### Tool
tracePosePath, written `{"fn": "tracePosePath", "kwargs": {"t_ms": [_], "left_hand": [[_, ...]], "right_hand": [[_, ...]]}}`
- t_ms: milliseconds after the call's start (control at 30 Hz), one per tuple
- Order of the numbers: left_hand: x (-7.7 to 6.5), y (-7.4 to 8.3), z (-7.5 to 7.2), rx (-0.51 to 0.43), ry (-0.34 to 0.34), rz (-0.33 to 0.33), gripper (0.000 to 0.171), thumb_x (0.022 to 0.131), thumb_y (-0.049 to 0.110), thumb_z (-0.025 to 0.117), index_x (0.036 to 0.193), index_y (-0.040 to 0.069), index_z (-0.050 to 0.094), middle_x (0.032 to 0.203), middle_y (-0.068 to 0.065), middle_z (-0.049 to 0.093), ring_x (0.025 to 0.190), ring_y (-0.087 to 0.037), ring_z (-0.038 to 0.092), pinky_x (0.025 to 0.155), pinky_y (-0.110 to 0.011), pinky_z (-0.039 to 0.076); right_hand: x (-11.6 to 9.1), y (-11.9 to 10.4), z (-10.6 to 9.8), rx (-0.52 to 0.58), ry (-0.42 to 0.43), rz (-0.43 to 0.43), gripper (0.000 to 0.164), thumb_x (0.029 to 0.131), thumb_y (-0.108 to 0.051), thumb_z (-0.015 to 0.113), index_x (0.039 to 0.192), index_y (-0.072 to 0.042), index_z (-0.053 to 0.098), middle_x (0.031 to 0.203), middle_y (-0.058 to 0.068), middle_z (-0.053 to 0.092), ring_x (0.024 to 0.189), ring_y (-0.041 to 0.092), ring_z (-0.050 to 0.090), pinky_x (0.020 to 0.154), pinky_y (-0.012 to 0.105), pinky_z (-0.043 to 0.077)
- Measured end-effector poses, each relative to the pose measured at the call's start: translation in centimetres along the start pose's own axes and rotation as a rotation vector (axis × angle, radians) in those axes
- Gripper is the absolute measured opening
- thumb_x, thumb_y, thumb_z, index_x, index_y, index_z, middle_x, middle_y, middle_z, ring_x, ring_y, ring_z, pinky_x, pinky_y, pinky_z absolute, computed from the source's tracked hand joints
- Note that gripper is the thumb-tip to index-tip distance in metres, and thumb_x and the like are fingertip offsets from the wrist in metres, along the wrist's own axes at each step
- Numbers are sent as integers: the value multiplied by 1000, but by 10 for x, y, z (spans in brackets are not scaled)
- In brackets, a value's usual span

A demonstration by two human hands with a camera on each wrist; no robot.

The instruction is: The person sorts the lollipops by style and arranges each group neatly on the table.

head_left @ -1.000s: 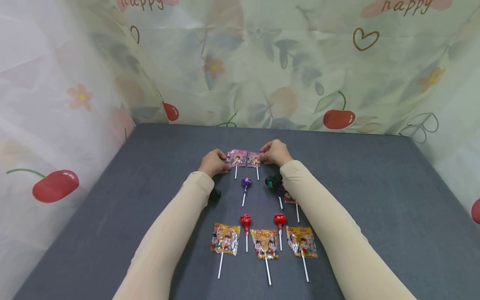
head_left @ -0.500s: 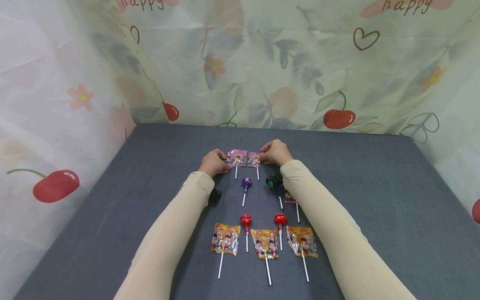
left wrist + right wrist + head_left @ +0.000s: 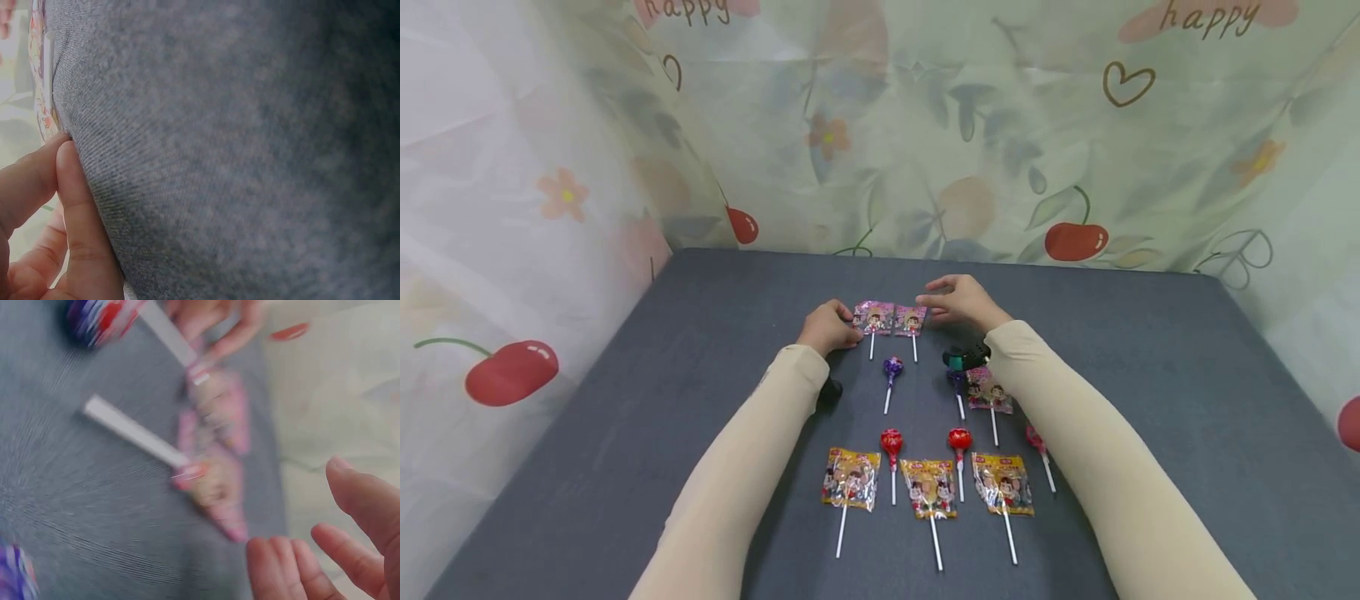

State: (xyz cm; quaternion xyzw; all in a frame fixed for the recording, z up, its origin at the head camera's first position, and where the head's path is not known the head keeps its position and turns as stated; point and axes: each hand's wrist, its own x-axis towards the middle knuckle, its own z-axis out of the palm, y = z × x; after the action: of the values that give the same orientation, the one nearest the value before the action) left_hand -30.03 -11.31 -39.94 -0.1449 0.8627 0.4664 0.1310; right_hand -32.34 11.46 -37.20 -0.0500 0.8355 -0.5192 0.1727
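Note:
Two flat lollipops in pink wrappers lie side by side near the far edge of the table, sticks pointing toward me. At the outer edge of the left pink lollipop [image 3: 874,317], my left hand [image 3: 830,326] pinches the wrapper; thumb and fingertip meet at its corner in the left wrist view. My right hand [image 3: 967,303] is just right of the right pink lollipop [image 3: 910,321]. In the right wrist view, its fingers [image 3: 275,565] are spread apart from the thumb, off the blurred wrapper. Closer in lie a purple lollipop [image 3: 892,367] and another purple lollipop [image 3: 957,380].
A third pink packet [image 3: 989,392] lies below my right wrist. Nearer are two red lollipops, the left red lollipop [image 3: 891,442] among them, and several yellow packets, one yellow packet [image 3: 930,488] in the middle. A pinkish lollipop [image 3: 1037,442] is partly behind my right sleeve.
My right hand has let go of the right pink lollipop and moved slightly right, uncovering the third pink packet and the pinkish lollipop. The left hand stays put.

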Motion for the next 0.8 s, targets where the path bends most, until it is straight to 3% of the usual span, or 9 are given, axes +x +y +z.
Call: {"fn": "tracePosePath", "kwargs": {"t_ms": [167,400,600,800], "left_hand": [[-1,0,0,9,-7,2,34,81,0,75,107,5,53,96,-11,53,62,-10,57,58,-20,50],[1,-3,-1,-15,-13,-4,35,81,0,75,107,5,52,93,-11,53,63,-11,58,56,-19,50],[0,-2,-1,-8,-12,7,35,81,0,75,108,4,53,96,-12,53,61,-10,57,56,-19,51],[-1,0,0,-18,-11,6,36,80,-2,75,108,3,53,97,-12,52,61,-10,56,57,-19,52]], "right_hand": [[-22,-8,-27,35,-49,-93,54,97,-25,61,141,0,43,140,23,48,127,39,50,100,45,46],[-61,-9,-52,-73,-55,-170,58,95,-35,61,143,-8,42,142,17,46,128,33,49,106,47,40],[-85,12,-50,-203,-73,-203,55,95,-33,62,142,-9,44,141,19,47,128,38,48,103,56,40],[-101,43,-43,-329,-115,-183,61,90,-31,69,140,-4,46,143,21,46,132,42,42,104,57,38]]}}
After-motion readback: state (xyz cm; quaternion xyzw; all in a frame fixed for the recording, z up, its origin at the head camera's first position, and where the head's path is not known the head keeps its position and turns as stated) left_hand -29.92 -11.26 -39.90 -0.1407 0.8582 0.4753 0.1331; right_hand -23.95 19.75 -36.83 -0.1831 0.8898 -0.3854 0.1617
